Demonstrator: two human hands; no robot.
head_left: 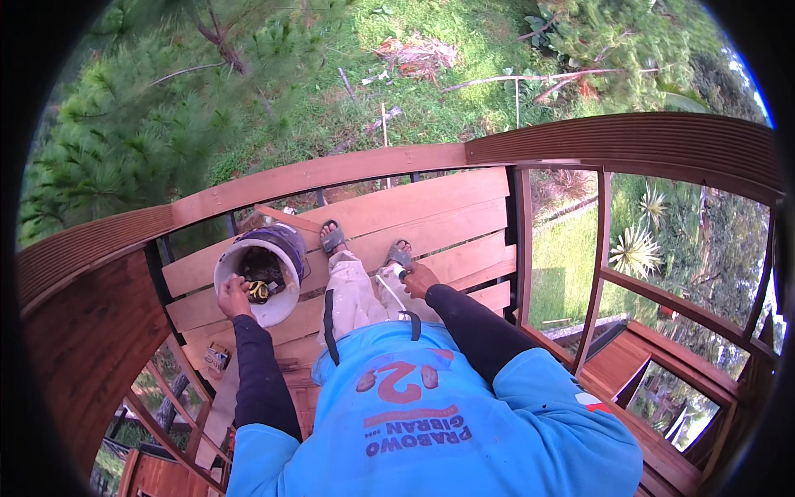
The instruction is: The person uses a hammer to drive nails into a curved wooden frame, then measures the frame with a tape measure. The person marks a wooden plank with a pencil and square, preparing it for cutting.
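The left hand is closed over the near rim of a white bucket, tilted so its contents face up, on the plank deck at left. The right hand is wrapped around a small white tube, held near the right sandal, well apart from the bucket.

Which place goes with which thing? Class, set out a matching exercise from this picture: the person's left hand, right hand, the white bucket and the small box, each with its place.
Things:
1. left hand
2. right hand
3. white bucket
4. small box

Places:
A. lying on the planks, below the bucket in the picture
B. on the bucket's rim, reaching inside
C. by the sandalled foot, holding a thin white thing
D. standing on the planks, holding dark odds and ends

Pairs: 1-B, 2-C, 3-D, 4-A
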